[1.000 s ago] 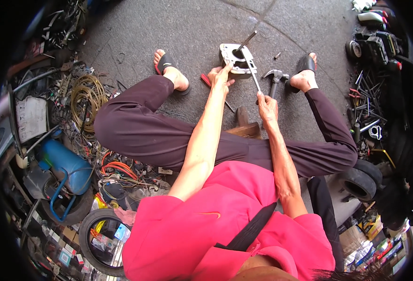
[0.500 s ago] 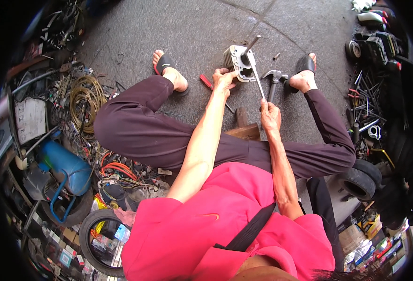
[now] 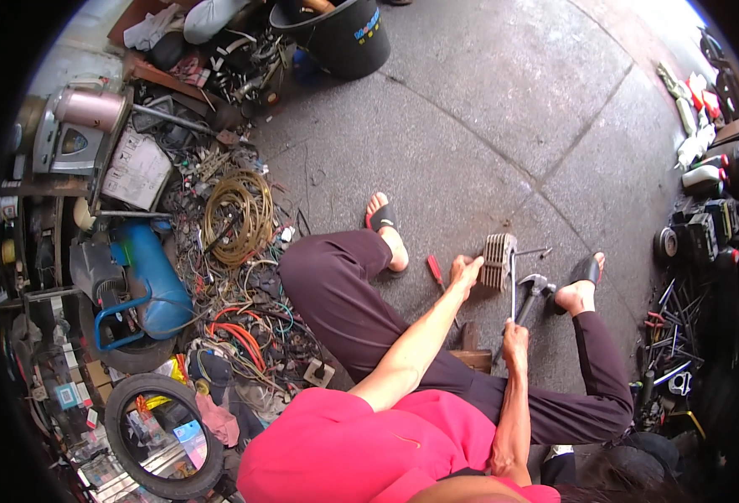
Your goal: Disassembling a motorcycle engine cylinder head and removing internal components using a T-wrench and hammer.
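Observation:
A finned metal engine cylinder stands on the floor between my feet. My left hand grips its left side, the fingers partly hidden by the fins. In my right hand is a long thin metal rod, its far end against the cylinder's right face. A second, darker rod sticks out from that same face. Beside my right hand a claw hammer lies or leans with its head away from me. To the left of my left hand lies a red-handled screwdriver.
A wooden block is between my legs. Coiled tubing, a blue tank, a tyre and tangled wires crowd the left. A black bucket stands far off. Loose tools lie at the right.
The view has swung left and up, so everything appears farther right and lower. The cylinder has turned, its fins now facing me and its open face turned right. Both hands keep their holds.

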A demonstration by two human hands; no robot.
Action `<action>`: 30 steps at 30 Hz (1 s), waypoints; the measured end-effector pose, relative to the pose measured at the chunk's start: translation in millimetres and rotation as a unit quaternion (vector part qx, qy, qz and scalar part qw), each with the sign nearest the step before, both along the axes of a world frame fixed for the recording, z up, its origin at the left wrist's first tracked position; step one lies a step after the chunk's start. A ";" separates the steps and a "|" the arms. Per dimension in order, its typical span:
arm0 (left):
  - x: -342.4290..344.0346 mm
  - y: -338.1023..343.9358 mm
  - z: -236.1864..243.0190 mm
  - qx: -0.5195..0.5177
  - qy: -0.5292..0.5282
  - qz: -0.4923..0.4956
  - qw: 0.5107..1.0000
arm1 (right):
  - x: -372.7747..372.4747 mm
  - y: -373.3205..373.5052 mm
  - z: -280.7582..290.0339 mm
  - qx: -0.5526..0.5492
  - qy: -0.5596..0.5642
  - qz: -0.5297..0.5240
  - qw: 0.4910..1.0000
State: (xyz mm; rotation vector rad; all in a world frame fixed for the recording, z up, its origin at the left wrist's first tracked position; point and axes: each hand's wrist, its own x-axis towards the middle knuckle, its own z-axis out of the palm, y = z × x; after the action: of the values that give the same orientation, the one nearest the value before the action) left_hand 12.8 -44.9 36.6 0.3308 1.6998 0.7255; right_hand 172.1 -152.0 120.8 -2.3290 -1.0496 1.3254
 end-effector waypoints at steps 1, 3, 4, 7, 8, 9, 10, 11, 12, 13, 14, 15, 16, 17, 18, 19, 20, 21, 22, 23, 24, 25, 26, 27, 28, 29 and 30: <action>-1.2 -4.7 -3.2 0.012 0.079 -0.056 0.995 | 0.1 1.3 6.2 -0.031 0.021 0.007 0.999; 0.5 -16.0 -6.6 -0.042 0.038 -0.068 0.996 | 6.6 4.8 22.3 -0.107 0.090 -0.007 0.990; -0.6 -19.0 -7.7 -0.065 -0.013 -0.081 0.995 | 9.5 8.3 29.1 -0.124 0.100 0.001 0.987; 5.1 -24.0 -6.1 -0.091 -0.132 -0.070 0.985 | 15.0 16.4 42.4 -0.152 0.107 0.024 0.982; 6.9 -23.5 -4.2 -0.082 -0.165 -0.055 0.981 | 15.7 18.3 44.2 -0.190 0.172 -0.021 0.966; 8.4 -23.1 -1.5 -0.072 -0.196 -0.043 0.977 | 13.5 18.9 44.6 -0.201 0.221 -0.060 0.952; 9.5 -20.3 1.1 -0.080 -0.213 -0.048 0.973 | 10.5 18.7 44.1 -0.217 0.264 -0.102 0.934; 12.0 -18.6 4.5 -0.085 -0.196 -0.043 0.976 | 8.2 18.9 43.6 -0.230 0.306 -0.142 0.913; 14.6 -17.9 8.0 -0.074 -0.182 -0.043 0.980 | 5.6 15.9 44.2 -0.226 0.347 -0.179 0.892; 18.1 -17.7 11.5 -0.070 -0.161 -0.041 0.984 | 2.9 13.8 44.9 -0.235 0.380 -0.219 0.867; 20.3 -16.2 14.3 -0.072 -0.157 -0.059 0.983 | 2.2 12.1 47.0 -0.237 0.427 -0.231 0.842; 22.7 -17.3 16.9 -0.057 -0.168 -0.070 0.982 | 2.0 9.4 50.1 -0.250 0.449 -0.270 0.814; 25.4 -17.6 18.7 -0.055 -0.164 -0.082 0.982 | 2.0 9.1 53.0 -0.250 0.474 -0.290 0.793; 27.7 -18.6 19.7 -0.049 -0.160 -0.091 0.982 | 1.8 8.3 56.3 -0.247 0.479 -0.291 0.790; 27.5 -20.0 19.9 -0.049 -0.152 -0.113 0.981 | 1.0 8.3 59.4 -0.248 0.485 -0.297 0.785; 28.1 -21.8 19.6 -0.041 -0.128 -0.109 0.985 | -0.1 8.6 62.2 -0.246 0.506 -0.300 0.770; 27.1 -22.7 18.5 -0.048 -0.110 -0.088 0.989 | -1.1 8.1 65.1 -0.251 0.506 -0.310 0.765; 26.7 -24.8 17.2 -0.062 -0.086 -0.066 0.992 | -2.1 7.8 67.5 -0.258 0.498 -0.317 0.765; 25.7 -26.3 15.6 -0.050 -0.075 -0.069 0.994 | -2.1 6.8 70.2 -0.262 0.506 -0.318 0.758; 24.6 -27.9 14.1 -0.040 -0.058 -0.068 0.995 | -1.8 5.6 72.6 -0.268 0.506 -0.331 0.750; 25.9 -29.8 13.3 -0.044 -0.005 -0.083 0.996 | -1.6 4.9 74.7 -0.281 0.520 -0.348 0.727; 25.2 -31.3 12.6 -0.040 0.055 -0.130 0.989 | -1.0 4.0 76.8 -0.285 0.533 -0.356 0.713; 24.9 -30.8 12.2 -0.032 0.078 -0.127 0.988 | -0.2 3.9 78.4 -0.283 0.554 -0.358 0.697; 24.9 -31.2 12.9 -0.037 0.087 -0.135 0.986 | 0.2 3.2 80.3 -0.287 0.571 -0.373 0.673; 22.6 -29.0 13.8 -0.031 0.071 -0.119 0.990 | -0.4 3.8 81.5 -0.285 0.570 -0.378 0.671; 19.2 -26.1 15.5 -0.042 0.055 -0.110 0.991 | -1.9 4.7 82.6 -0.283 0.571 -0.382 0.669; 17.6 -22.1 18.3 -0.036 0.062 -0.097 0.993 | -5.2 6.1 83.3 -0.281 0.579 -0.399 0.653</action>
State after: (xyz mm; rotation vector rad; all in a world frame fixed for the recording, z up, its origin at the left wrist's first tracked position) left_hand 30.4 -67.0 54.8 0.4917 1.7776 0.5091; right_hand 166.9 -145.9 204.1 -1.1994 0.7839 2.2084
